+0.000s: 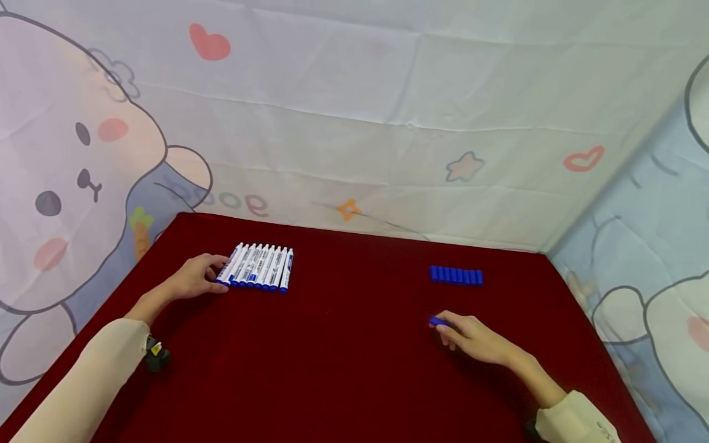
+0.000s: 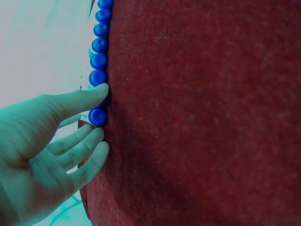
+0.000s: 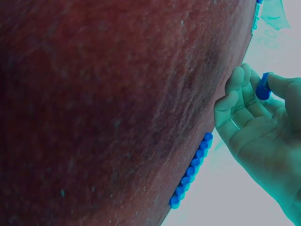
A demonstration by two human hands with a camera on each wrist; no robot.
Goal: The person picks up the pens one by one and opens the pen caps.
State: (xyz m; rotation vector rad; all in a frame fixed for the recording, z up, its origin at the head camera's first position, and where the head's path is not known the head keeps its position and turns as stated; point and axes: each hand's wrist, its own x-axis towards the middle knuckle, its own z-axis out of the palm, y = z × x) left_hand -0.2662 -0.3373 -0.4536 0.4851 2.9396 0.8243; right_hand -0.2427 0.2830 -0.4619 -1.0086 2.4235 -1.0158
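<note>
Several white markers [image 1: 259, 268] with blue ends lie side by side on the red cloth at the left, narrow tips pointing away. My left hand [image 1: 195, 277] pinches the leftmost marker [image 1: 227, 266] between thumb and index finger. In the left wrist view the thumb [image 2: 87, 100] lies across the row's near ends, hiding part of one blue end; the other fingers hang loose beside the row. On the right, my right hand [image 1: 471, 337] pinches a small blue marker cap [image 1: 437, 321] between thumb and index finger. Beyond it, several blue caps [image 1: 456, 275] form a tight row.
The red cloth [image 1: 343, 344] covers the table and stretches between the hands. A printed fabric backdrop [image 1: 354, 123] rises behind the table's far edge and along its right side [image 1: 653, 246]. A dark device [image 1: 157, 355] is strapped at the left wrist.
</note>
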